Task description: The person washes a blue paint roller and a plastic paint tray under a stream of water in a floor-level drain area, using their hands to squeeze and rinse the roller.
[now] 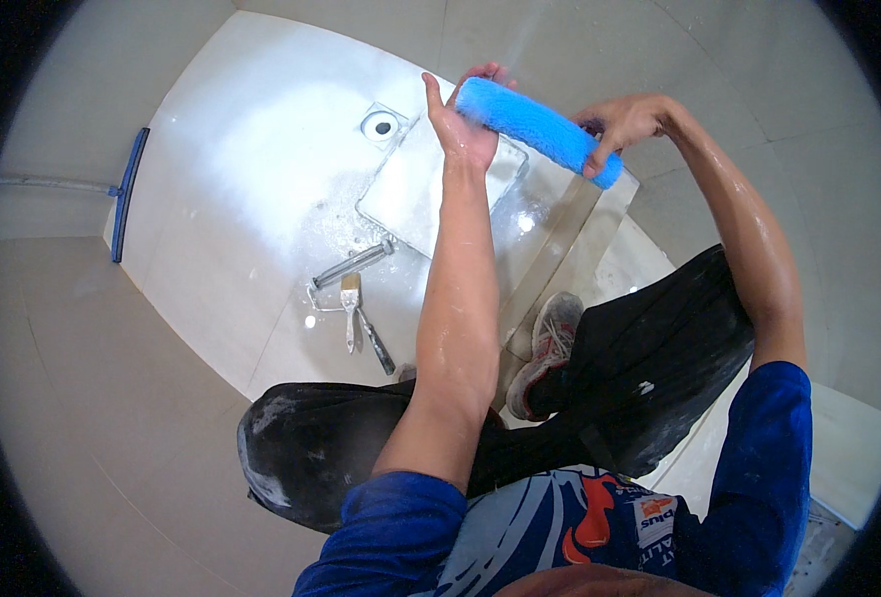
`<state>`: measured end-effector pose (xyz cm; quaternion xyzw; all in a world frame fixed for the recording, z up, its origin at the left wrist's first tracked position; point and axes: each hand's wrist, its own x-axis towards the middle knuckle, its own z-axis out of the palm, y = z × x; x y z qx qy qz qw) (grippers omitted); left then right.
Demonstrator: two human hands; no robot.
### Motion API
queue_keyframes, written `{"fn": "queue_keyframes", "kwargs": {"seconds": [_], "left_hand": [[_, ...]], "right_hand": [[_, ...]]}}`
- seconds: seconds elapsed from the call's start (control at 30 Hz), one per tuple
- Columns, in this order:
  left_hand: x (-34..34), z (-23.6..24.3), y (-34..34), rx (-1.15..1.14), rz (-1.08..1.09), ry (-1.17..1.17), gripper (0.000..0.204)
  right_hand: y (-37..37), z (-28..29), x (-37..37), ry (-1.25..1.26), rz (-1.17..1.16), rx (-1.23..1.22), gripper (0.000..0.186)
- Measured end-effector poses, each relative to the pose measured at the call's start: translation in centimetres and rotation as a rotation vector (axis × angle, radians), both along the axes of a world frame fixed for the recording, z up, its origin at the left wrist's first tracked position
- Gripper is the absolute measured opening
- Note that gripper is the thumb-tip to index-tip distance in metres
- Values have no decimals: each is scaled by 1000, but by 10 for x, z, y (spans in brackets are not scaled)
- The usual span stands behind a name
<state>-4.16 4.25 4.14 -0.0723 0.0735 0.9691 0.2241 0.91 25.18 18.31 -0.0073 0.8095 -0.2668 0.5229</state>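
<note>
A fluffy blue paint roller cover (540, 129) is held slantwise above the wet floor, its far end at the upper left. My right hand (624, 129) grips its near end, thumb on top and the other fingers partly hidden. At the far end my left hand (468, 129) has its thumb and fingers spread, with the cover lying against the palm. Below them on the floor is a pale, wet paint tray (440, 194). Left of my left forearm lie a bare roller frame (351, 265) with a dark handle and a paintbrush (351, 308) with a white handle.
A round drain (381, 125) with a dark centre is set in the floor beside the tray. Against the left wall leans a blue squeegee (130, 194) on a pole. A low step (560, 234) runs by my shoe (550, 353). Tiled walls (759, 80) surround the area.
</note>
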Motion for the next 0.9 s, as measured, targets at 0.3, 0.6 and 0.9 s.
{"fn": "queue_keyframes", "kwargs": {"seconds": [0.3, 0.6, 0.9], "left_hand": [[-12, -11, -5, -159, -3, -87, 71], [-29, -27, 9, -311, 84, -438, 83], [-41, -24, 9, -384, 233, -574, 73]], "right_hand": [[12, -12, -1, -141, -144, -98, 98], [-22, -16, 2, 126, 184, 251, 84], [-46, -23, 29, 630, 119, 309, 72]]}}
